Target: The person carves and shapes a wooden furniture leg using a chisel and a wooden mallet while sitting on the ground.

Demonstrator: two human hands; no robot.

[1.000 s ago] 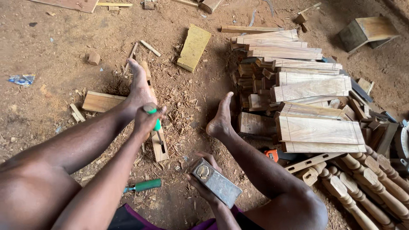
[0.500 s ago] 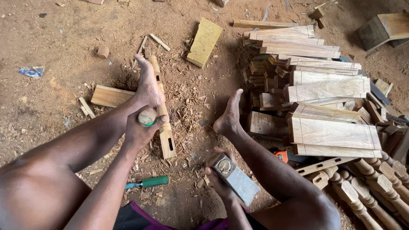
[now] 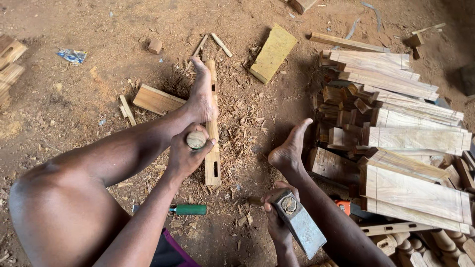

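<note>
My left hand [image 3: 187, 154] is closed around a chisel, whose round wooden handle end [image 3: 196, 140] shows above the fist. The chisel stands on a long narrow wooden rail [image 3: 213, 158] with rectangular mortise slots, lying on the dirt floor. My left foot [image 3: 202, 94] presses down on the rail's far part. My right hand [image 3: 275, 220] grips a hammer with a heavy steel head [image 3: 298, 222], held low near my right leg. My right foot [image 3: 290, 148] rests on the ground beside the rail.
A big stack of cut wooden boards [image 3: 396, 118] fills the right side, with turned wooden spindles [image 3: 435, 244] at the bottom right. A green-handled tool [image 3: 190, 209] lies near my left arm. A yellow block [image 3: 273, 53], a short plank [image 3: 156, 99] and wood chips lie around.
The view has tilted down, so everything sits lower in frame. My left hand stays on the chisel over the rail. The hammer in my right hand has stayed low.
</note>
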